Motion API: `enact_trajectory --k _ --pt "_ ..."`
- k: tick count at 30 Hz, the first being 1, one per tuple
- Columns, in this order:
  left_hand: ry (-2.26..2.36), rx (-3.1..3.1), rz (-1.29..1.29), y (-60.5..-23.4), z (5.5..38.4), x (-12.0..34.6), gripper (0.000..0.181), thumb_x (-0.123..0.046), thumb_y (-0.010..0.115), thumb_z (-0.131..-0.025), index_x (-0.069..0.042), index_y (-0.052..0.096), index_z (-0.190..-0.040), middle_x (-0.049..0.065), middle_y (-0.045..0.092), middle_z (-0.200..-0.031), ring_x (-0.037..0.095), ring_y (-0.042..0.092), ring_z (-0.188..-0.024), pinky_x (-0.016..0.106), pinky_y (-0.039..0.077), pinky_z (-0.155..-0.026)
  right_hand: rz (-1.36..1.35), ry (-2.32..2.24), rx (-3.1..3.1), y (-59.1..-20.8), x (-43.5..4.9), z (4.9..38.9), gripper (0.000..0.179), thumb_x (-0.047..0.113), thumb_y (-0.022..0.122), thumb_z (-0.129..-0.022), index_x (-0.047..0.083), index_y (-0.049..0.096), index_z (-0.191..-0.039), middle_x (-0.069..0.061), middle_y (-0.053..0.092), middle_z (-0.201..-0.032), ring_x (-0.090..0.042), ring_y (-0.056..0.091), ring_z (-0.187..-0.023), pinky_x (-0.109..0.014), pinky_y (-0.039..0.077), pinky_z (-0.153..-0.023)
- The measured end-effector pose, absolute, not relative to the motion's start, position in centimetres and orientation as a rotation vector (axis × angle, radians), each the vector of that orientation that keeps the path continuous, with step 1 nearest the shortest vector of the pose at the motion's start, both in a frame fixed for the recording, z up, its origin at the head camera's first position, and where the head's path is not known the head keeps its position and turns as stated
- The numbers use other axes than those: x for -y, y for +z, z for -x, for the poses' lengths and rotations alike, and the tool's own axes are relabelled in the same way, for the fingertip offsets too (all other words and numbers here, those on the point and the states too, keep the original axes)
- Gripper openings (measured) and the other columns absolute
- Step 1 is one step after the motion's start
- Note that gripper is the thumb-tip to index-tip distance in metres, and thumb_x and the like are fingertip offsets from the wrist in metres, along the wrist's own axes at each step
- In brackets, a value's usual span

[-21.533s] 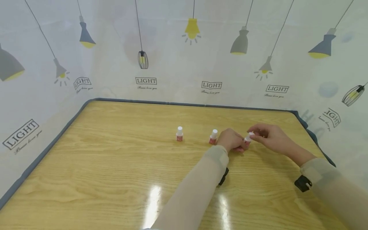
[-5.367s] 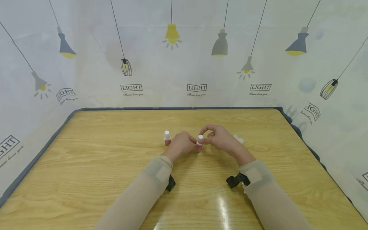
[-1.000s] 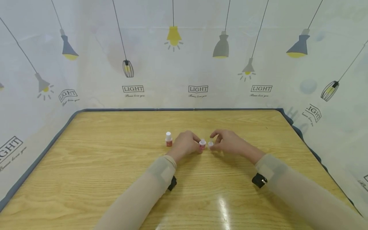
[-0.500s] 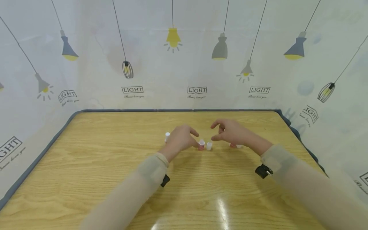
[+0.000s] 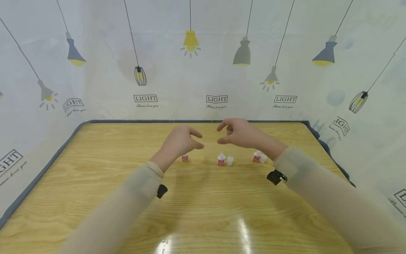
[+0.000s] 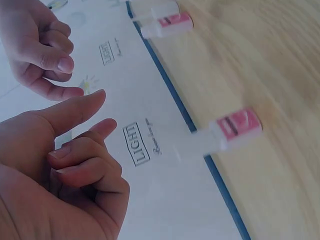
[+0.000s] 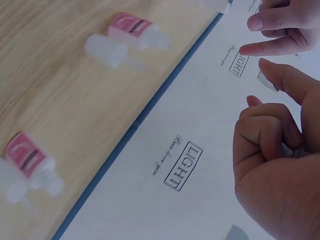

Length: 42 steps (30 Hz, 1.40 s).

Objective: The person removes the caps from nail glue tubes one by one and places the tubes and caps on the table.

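My left hand (image 5: 180, 141) is raised over the table with thumb and forefinger spread apart, holding nothing. It partly covers the left bottle (image 5: 185, 158), a small one with a red-pink label. Opposite it, my right hand (image 5: 239, 134) is also in the air and holds nothing, its thumb and forefinger apart and other fingers loosely curled. Below and between the hands stands the middle bottle (image 5: 221, 161), uncapped, with a white cap (image 5: 229, 161) beside it. In the right wrist view a thin stem points up from that cap (image 7: 106, 50).
Right of the middle, another uncapped bottle (image 5: 257, 157) stands with its white cap (image 5: 263, 158) beside it, near my right forearm. They stand on a wooden table (image 5: 203, 197) with a dark edge strip (image 5: 152, 121). A lamp-patterned sheet (image 5: 177, 70) hangs behind.
The middle and right bottles were capped at first and now stand uncapped. In the last second, my hands have let go of the middle bottle and its cap, risen and moved left.
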<state>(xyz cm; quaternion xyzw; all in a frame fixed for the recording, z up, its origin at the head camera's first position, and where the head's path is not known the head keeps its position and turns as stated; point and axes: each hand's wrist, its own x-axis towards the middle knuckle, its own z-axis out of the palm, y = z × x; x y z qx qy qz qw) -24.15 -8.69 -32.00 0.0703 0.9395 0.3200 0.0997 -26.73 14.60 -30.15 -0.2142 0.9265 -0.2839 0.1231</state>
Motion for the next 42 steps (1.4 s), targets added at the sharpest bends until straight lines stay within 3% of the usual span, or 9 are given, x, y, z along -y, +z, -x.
enact_trajectory --k 6,14,24,30,35,42 --pt "0.896 -2.818 -0.227 -30.8 24.7 11.5 0.037 -0.032 0.078 -0.095 -0.020 0.077 -0.130 0.008 0.065 -0.150 0.034 0.064 -0.134 0.056 0.054 -0.109 0.639 -0.844 -2.690 -29.1 -11.7 27.0 0.042 0.029 0.080 -0.096 0.011 0.067 -0.132 0.003 0.047 -0.069 -0.014 0.039 -0.060 -0.032 0.040 -0.064" --pt "0.927 -2.842 -0.197 -29.8 24.7 14.4 0.044 -0.034 0.078 -0.096 -0.017 0.073 -0.136 0.012 0.066 -0.144 0.029 0.067 -0.115 0.046 0.057 -0.091 0.678 -0.867 -2.674 -28.6 -8.6 27.3 0.041 0.029 0.080 -0.097 0.012 0.068 -0.132 0.003 0.051 -0.070 -0.013 0.043 -0.062 -0.030 0.041 -0.064" --pt "0.928 -2.773 -0.209 -31.3 24.9 16.3 0.051 -0.036 0.081 -0.094 -0.018 0.069 -0.141 0.011 0.071 -0.118 0.027 0.063 -0.101 0.036 0.052 -0.078 0.630 -0.961 -2.603 -30.0 -6.0 27.1 0.040 0.028 0.077 -0.100 0.011 0.066 -0.134 0.003 0.052 -0.071 -0.012 0.044 -0.061 -0.026 0.040 -0.058" --pt "1.021 -2.629 -0.224 -34.2 25.7 16.8 0.057 -0.032 0.084 -0.093 -0.012 0.067 -0.144 0.009 0.072 -0.100 0.025 0.065 -0.091 0.032 0.053 -0.071 0.585 -1.030 -2.595 -32.0 -5.0 27.2 0.041 0.034 0.076 -0.100 0.014 0.066 -0.134 0.003 0.049 -0.068 -0.012 0.041 -0.057 -0.027 0.037 -0.054" --pt "1.025 -2.603 -0.211 -36.5 26.1 16.5 0.057 -0.031 0.087 -0.089 -0.011 0.070 -0.139 0.003 0.065 -0.084 0.017 0.054 -0.070 0.028 0.046 -0.061 0.552 -1.091 -2.614 -33.7 -4.3 27.0 0.043 0.035 0.078 -0.098 0.011 0.067 -0.132 0.004 0.049 -0.066 -0.011 0.041 -0.056 -0.025 0.035 -0.052" --pt "1.228 -2.406 -0.165 -38.6 26.4 16.2 0.060 -0.031 0.089 -0.088 -0.010 0.068 -0.139 -0.007 0.043 -0.061 0.009 0.032 -0.051 0.026 0.034 -0.054 0.519 -1.119 -2.619 -35.8 -3.8 26.9 0.048 0.033 0.079 -0.099 0.006 0.066 -0.136 0.002 0.049 -0.066 -0.011 0.040 -0.055 -0.025 0.035 -0.051"
